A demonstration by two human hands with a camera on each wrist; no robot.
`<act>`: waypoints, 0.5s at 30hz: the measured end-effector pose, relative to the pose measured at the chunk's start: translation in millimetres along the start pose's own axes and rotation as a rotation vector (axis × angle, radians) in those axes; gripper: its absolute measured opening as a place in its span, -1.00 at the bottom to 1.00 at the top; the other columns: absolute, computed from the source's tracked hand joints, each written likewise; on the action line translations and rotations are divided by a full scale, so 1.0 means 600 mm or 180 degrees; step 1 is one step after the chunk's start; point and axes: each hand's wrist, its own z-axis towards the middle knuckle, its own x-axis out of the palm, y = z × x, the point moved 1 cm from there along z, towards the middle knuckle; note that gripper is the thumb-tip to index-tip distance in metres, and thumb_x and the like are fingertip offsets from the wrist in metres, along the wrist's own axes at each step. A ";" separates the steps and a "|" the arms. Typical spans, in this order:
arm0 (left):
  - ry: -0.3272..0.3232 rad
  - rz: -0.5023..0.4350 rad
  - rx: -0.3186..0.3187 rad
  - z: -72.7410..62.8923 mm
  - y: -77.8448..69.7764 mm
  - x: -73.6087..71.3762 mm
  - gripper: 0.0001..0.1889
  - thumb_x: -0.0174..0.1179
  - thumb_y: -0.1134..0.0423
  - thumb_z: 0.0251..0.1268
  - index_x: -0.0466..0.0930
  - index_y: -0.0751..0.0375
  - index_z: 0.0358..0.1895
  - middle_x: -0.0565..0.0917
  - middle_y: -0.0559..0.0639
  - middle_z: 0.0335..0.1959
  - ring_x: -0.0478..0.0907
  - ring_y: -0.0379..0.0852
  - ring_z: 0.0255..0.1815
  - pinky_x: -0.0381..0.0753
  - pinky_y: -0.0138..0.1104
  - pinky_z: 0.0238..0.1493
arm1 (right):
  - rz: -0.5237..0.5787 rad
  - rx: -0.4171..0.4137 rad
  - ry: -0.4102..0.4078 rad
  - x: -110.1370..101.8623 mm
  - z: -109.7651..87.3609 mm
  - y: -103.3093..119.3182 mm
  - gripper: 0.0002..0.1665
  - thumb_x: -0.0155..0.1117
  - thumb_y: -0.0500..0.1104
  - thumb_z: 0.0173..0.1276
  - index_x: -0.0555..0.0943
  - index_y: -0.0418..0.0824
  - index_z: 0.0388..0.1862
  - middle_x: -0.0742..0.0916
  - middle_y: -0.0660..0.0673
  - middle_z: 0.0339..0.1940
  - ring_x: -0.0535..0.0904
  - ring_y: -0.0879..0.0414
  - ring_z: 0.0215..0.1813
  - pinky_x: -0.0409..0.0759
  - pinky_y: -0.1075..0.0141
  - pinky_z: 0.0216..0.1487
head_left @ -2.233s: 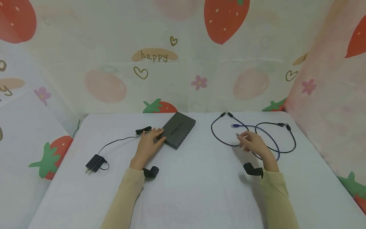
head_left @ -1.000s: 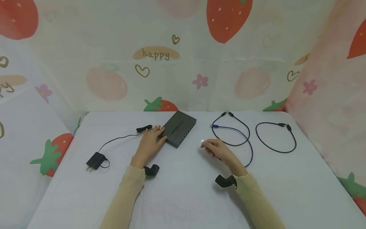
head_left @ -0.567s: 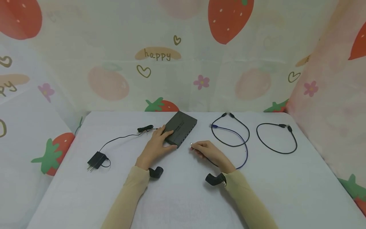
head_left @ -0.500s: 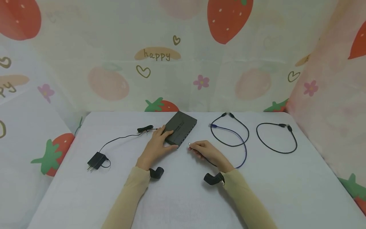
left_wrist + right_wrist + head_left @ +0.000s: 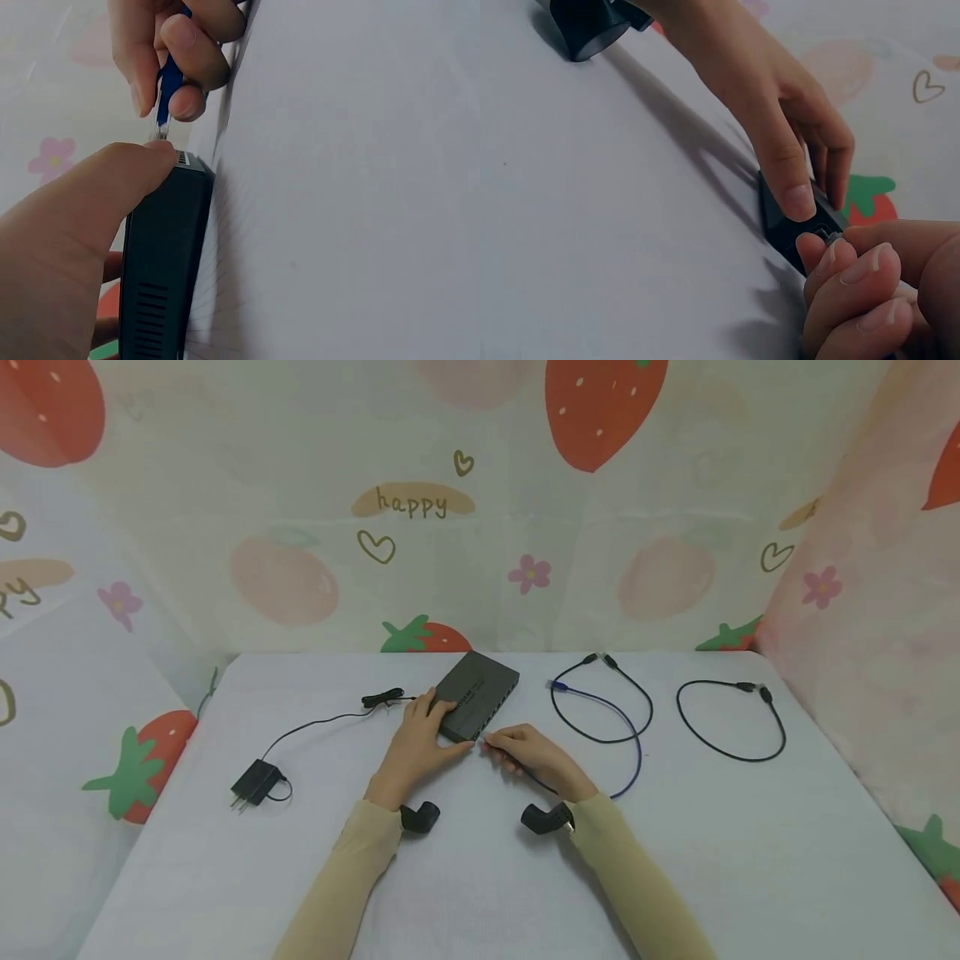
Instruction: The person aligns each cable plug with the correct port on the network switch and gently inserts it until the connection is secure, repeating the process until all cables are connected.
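Observation:
A dark grey NETGEAR network switch (image 5: 483,687) lies flat at the back middle of the table, its row of ports facing right. My left hand (image 5: 418,739) holds it, fingers over its left part and thumb at the near corner beside the ports. My right hand (image 5: 542,756) pinches one plug (image 5: 171,79) of the blue Ethernet cable (image 5: 639,760) between thumb and fingers. In the left wrist view the plug's clear tip is right at the port end, close to my left thumb, which partly hides it. The cable's other plug (image 5: 558,686) lies farther right.
A black power adapter (image 5: 257,782) lies at left, its thin cord running to a tied bundle (image 5: 382,697) beside the switch. One looped black Ethernet cable (image 5: 611,742) overlaps the blue cable; another black cable (image 5: 731,757) lies at far right. A printed cloth wall stands behind.
My right hand has carried the blue cable's plug leftward from the cables to the switch, dragging the cable along. My left hand has shifted right, bringing its thumb to the near corner.

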 end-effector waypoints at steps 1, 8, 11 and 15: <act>-0.0013 0.0015 0.0011 0.000 0.000 0.001 -0.27 0.25 -0.23 0.02 0.34 0.07 0.24 0.10 0.24 0.42 0.04 0.22 0.40 0.34 0.07 0.19 | 0.0012 0.0018 0.0025 0.000 0.002 0.001 -0.59 0.03 -0.01 0.43 0.61 -0.36 -0.17 0.48 0.02 -0.59 0.27 0.27 -0.65 0.28 0.47 -0.60; -0.0085 0.0029 0.0025 0.003 0.003 0.004 -0.30 0.23 -0.22 0.03 0.35 0.10 0.19 0.14 0.25 0.39 0.09 0.22 0.35 0.38 0.05 0.17 | 0.0114 0.0120 0.0129 -0.004 0.010 0.002 -0.61 0.01 -0.06 0.44 0.59 -0.39 -0.18 0.49 0.02 -0.57 0.27 0.28 -0.66 0.28 0.48 -0.63; -0.0114 0.0051 0.0028 0.005 0.005 0.006 -0.30 0.22 -0.23 0.03 0.36 0.09 0.19 0.16 0.24 0.38 0.11 0.22 0.34 0.38 0.04 0.17 | 0.0117 0.0126 0.0146 -0.007 0.014 0.001 -0.60 0.02 -0.05 0.44 0.59 -0.39 -0.17 0.50 0.03 -0.57 0.26 0.29 -0.66 0.28 0.49 -0.62; -0.0094 0.0059 0.0023 0.006 0.006 0.007 -0.30 0.21 -0.24 0.03 0.36 0.09 0.19 0.16 0.24 0.39 0.10 0.22 0.34 0.37 0.03 0.19 | 0.0095 0.0107 0.0186 -0.009 0.019 0.000 -0.59 0.02 -0.04 0.43 0.59 -0.40 -0.16 0.50 0.02 -0.56 0.26 0.29 -0.67 0.27 0.48 -0.63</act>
